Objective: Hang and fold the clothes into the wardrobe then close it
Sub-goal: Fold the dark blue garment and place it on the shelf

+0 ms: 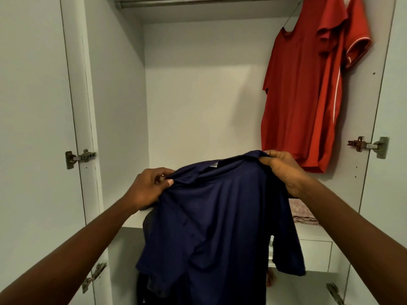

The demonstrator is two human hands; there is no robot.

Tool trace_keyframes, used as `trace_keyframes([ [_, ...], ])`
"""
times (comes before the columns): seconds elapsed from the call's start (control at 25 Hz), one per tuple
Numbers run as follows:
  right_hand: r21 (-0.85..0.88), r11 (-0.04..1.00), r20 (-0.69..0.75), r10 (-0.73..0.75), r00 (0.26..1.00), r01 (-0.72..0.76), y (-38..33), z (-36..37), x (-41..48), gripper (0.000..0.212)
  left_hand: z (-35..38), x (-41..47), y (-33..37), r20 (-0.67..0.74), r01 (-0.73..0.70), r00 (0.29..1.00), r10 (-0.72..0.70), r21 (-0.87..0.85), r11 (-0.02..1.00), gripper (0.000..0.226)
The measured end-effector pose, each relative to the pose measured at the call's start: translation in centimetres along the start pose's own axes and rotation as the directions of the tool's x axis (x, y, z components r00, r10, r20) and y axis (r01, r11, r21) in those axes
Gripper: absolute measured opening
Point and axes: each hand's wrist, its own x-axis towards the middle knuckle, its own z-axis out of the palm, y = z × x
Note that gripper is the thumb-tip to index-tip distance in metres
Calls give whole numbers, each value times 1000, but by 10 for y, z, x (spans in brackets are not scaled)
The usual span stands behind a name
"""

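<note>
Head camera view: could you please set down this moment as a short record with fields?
left hand: grips one shoulder of the navy shirt
right hand: grips the other shoulder
navy shirt: held up before the open wardrobe, not yet hung
red shirts: two, hanging at the right inside
pink cloth: folded on the shelf, at right

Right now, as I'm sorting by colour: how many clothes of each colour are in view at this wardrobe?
Red shirts, hanging: 2
Navy shirt, held up: 1
Pink folded cloth: 1
Total: 4 (the dark fabric behind the navy one is too hidden to count)
</note>
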Motion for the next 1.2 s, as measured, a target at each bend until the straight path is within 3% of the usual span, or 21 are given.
trace_keyframes([
  [0.12, -184, 981, -3, -67, 998, 66, 1, -3, 0, 31, 21, -8, 7, -50, 169, 977, -209, -422, 891, 20],
  [0.24, -373, 925, 117, -31, 993, 73, 0, -10, -11, 47, 30, -8, 2, -93, 139, 975, -201, -446, 884, 28],
  [0.36, -485, 871, 200, 19, 980, 82, 1, -14, -19, 46, 18, -9, -5, 2, 0, 1000, 1, -173, 985, 9],
  [0.44, -462, 884, 234, 50, 971, 65, 2, -16, -22, 29, 9, -4, -10, 48, -72, 997, 67, 111, 991, 19],
  [0.48, -444, 894, 252, 67, 965, 54, 3, -16, -24, 20, 4, -2, -11, 7, -78, 997, 78, 164, 983, 18],
  [0.56, -436, 897, 279, 54, 959, 76, 8, -16, -24, 13, -4, 1, -12, -116, -71, 990, 85, 113, 991, 16],
  [0.68, -482, 850, 304, -68, 950, 215, 19, -14, -19, 12, -9, -1, -17, -181, -125, 971, 155, 164, 978, 45],
  [0.76, -572, 768, 326, -109, 939, 288, 24, -17, -16, 13, -15, -5, -23, -121, -201, 958, 260, 363, 910, 58],
  [0.88, -721, 620, 365, -40, 930, 310, 36, -29, -16, 9, -30, -18, -31, 175, -316, 948, 265, 579, 752, 56],
  [1.0, -838, 477, 237, -122, 964, 266, 61, -32, -19, 11, -34, -31, -36, 323, -411, 911, 255, 752, 516, 57],
  [1.08, -814, 547, 66, -246, 967, 195, 78, -23, -26, 9, -25, -39, -35, 191, -293, 948, 255, 838, 460, 38],
  [1.2, -426, 904, -210, -142, 967, 40, 100, 4, -43, 6, -1, -54, -36, -147, 61, 984, 98, 806, 589, 25],
])
